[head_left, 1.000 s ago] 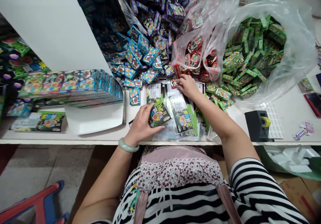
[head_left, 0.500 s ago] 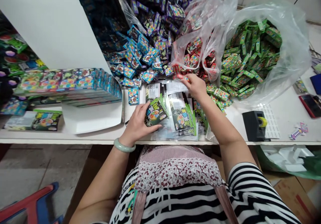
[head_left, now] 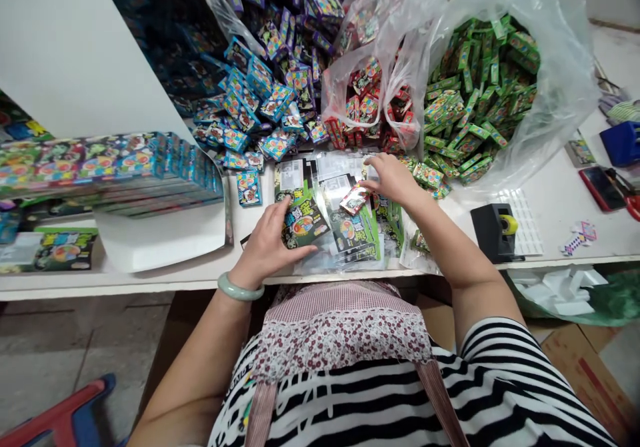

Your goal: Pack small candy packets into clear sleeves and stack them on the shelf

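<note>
My left hand [head_left: 273, 237] curls around the left edge of a black and green printed packet [head_left: 304, 223], its thumb spread out along the near side. This packet lies tilted over a layer of similar clear-and-black plastic packets [head_left: 353, 230] at the table's front edge. Between the fingertips of my right hand [head_left: 391, 179] is a small red printed box [head_left: 354, 198], just above those packets and to the right of the left hand. A single small blue box [head_left: 249, 188] lies left of the packets.
Behind are heaps of blue boxes [head_left: 260, 107] and purple boxes [head_left: 300, 33]. Clear bags hold red boxes [head_left: 367, 103] and green boxes [head_left: 480, 93]. An open white carton [head_left: 160, 240] with stacked boxes stands left. A tape dispenser [head_left: 493, 233] and phone [head_left: 601, 188] are right.
My right hand has drawn back from the bag of red boxes toward the packets, bringing a small red box. The left hand stays at the black and green packet. The view has shifted slightly right.
</note>
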`<state>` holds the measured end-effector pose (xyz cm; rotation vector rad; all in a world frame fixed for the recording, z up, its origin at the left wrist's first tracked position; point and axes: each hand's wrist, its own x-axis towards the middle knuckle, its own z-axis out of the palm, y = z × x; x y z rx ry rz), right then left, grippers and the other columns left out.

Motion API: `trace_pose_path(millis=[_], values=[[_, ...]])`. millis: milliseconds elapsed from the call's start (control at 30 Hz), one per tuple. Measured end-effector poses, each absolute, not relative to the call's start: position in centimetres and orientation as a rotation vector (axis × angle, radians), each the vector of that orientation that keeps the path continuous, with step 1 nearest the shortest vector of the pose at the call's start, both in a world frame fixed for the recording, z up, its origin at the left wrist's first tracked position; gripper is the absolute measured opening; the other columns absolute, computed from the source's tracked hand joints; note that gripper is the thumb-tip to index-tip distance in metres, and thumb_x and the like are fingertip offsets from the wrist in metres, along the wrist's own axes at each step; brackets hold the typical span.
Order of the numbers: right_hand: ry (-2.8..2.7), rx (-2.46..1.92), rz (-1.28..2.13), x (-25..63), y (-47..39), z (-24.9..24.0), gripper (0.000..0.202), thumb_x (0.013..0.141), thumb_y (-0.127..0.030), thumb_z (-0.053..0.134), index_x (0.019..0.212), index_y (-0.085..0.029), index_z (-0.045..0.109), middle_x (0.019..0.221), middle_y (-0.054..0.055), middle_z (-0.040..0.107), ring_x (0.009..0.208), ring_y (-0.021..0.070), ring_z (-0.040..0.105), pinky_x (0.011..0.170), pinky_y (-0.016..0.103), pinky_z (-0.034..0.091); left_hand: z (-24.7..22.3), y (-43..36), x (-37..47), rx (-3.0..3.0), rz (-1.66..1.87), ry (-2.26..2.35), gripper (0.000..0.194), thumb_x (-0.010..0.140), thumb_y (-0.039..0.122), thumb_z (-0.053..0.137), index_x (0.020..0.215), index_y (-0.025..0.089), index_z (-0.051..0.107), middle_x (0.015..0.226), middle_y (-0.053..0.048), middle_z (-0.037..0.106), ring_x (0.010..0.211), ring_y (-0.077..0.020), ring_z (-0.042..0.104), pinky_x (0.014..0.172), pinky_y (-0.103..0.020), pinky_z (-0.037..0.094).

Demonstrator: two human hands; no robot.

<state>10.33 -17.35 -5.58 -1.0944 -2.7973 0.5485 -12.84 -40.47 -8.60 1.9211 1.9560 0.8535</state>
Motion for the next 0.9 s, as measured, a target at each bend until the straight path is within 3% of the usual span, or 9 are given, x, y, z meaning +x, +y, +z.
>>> trace_pose_path(millis=[67,167,300,433,567,900], values=[[-2.718,-1.128,0.451,10.4,-19.5,-6.3,0.048,0.087,-0.046,0.068,0.124,-0.015,0.062,0.125,0.019,0.063,0.118,0.0346,0.056,0.1,0.048,0.045,-8.9,-40.4,-12.9,1.907,0.866,1.98,0.099,0.071,0.067,0.075,0.149,0.022,0.032,0.137,-0.017,0.05,0.13,-0.0373,0.052,0.111,-0.058,0.044],[-2.749,-1.18,0.427,10.4,-22.7,-8.0,0.065,0.079,-0.054,0.074,0.129,-0.015,0.059,0.133,0.021,0.057,0.121,0.039,0.053,0.1,0.053,0.045,-9.1,-40.2,-12.8,1.908,0.86,1.972,0.095,0.072,0.064,0.077,0.145,0.02,0.036,0.135,-0.017,0.05,0.129,-0.0369,0.051,0.111,-0.059,0.044],[-2.674,-1.16,0.502,10.8,-23.8,-8.4,0.065,0.076,-0.039,0.076,0.133,-0.013,0.057,0.133,0.022,0.056,0.123,0.0375,0.053,0.104,0.052,0.042,-9.1,-40.0,-12.9,1.953,0.83,1.973,0.096,0.07,0.063,0.078,0.144,0.02,0.036,0.135,-0.017,0.05,0.129,-0.0367,0.051,0.11,-0.058,0.044],[-2.56,-0.636,0.637,11.7,-23.2,-5.5,0.069,0.078,-0.041,0.072,0.141,-0.025,0.05,0.148,0.013,0.047,0.138,0.0337,0.041,0.116,0.054,0.032,-9.1,-40.2,-12.9,2.002,0.817,1.997,0.097,0.069,0.063,0.078,0.145,0.019,0.037,0.135,-0.018,0.051,0.127,-0.0373,0.051,0.11,-0.057,0.044],[-2.717,-0.165,0.782,11.6,-23.6,-3.0,0.065,0.083,-0.039,0.067,0.144,-0.032,0.047,0.151,0.009,0.045,0.138,0.0299,0.041,0.114,0.054,0.035,-9.2,-40.2,-12.5,2.033,0.852,1.934,0.096,0.069,0.061,0.079,0.145,0.018,0.038,0.135,-0.018,0.051,0.128,-0.0372,0.051,0.111,-0.056,0.044],[-2.949,-0.13,0.625,12.3,-23.2,-1.9,0.062,0.079,-0.026,0.068,0.14,-0.027,0.052,0.148,0.011,0.047,0.131,0.0342,0.042,0.108,0.057,0.04,-8.8,-40.8,-12.8,2.053,0.81,1.791,0.097,0.071,0.057,0.08,0.148,0.02,0.035,0.141,-0.017,0.048,0.135,-0.0369,0.046,0.116,-0.056,0.04]])
